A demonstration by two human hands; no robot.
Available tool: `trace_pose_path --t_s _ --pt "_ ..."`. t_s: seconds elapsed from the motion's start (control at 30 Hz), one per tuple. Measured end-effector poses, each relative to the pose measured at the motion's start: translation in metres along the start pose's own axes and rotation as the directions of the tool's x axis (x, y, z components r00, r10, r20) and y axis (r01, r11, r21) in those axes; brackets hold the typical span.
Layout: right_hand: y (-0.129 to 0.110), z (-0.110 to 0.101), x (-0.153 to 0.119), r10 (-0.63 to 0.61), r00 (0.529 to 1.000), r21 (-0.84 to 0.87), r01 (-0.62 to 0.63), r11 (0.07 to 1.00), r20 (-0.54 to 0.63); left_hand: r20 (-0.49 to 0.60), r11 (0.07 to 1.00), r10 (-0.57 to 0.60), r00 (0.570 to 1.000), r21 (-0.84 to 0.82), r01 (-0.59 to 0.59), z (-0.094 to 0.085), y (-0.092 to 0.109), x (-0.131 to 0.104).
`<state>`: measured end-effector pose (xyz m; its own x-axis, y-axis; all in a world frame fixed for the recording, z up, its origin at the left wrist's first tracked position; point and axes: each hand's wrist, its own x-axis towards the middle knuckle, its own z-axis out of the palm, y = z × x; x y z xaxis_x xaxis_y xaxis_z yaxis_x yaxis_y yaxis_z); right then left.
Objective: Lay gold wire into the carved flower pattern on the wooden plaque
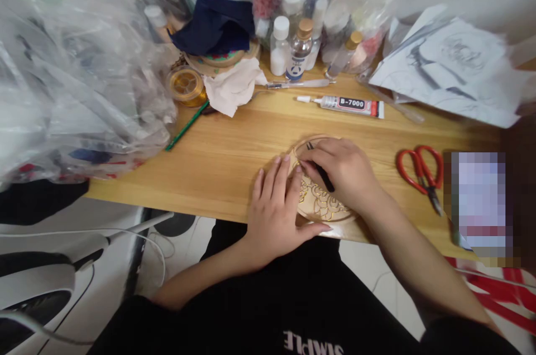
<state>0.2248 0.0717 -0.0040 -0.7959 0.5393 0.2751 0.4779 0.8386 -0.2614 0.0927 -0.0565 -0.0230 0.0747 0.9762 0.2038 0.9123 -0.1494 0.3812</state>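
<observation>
A round hoop (312,214) with pale fabric lies at the table's front edge, and gold wire outlines (329,201) form petal shapes on it. My left hand (274,207) rests flat on the hoop's left side, fingers spread and thumb along the near rim. Over the upper right of the hoop, my right hand (345,168) is closed around black tweezers (324,178). The fingertips of that hand are down at the fabric; whether they pinch any wire is too small to tell.
Red-handled pliers (420,171) and a pixelated block lie to the right. Behind the hoop are a B-7000 glue tube (352,105), a pen (299,84) and small bottles (298,56). A gold wire spool (185,85), green stick (187,126) and plastic bags (79,76) occupy the left.
</observation>
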Motion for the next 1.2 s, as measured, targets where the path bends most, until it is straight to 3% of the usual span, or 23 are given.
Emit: trace_pose_path --t_s 0.33,0.53,1.2 --pt "-0.001 0.002 0.0 0.054 0.998 0.029 -0.055 0.998 0.02 0.059 0.974 0.007 0.998 -0.225 0.006 -0.019 -0.022 0.001" --pt "-0.003 0.003 0.0 0.052 0.999 0.006 -0.051 0.999 -0.014 -0.008 0.984 0.115 0.993 -0.133 -0.115 -0.025 -0.041 0.009" --pt "-0.001 0.001 -0.001 0.048 0.999 0.042 -0.047 0.998 -0.008 0.094 0.949 0.287 0.953 0.111 -0.296 -0.03 -0.052 0.022"
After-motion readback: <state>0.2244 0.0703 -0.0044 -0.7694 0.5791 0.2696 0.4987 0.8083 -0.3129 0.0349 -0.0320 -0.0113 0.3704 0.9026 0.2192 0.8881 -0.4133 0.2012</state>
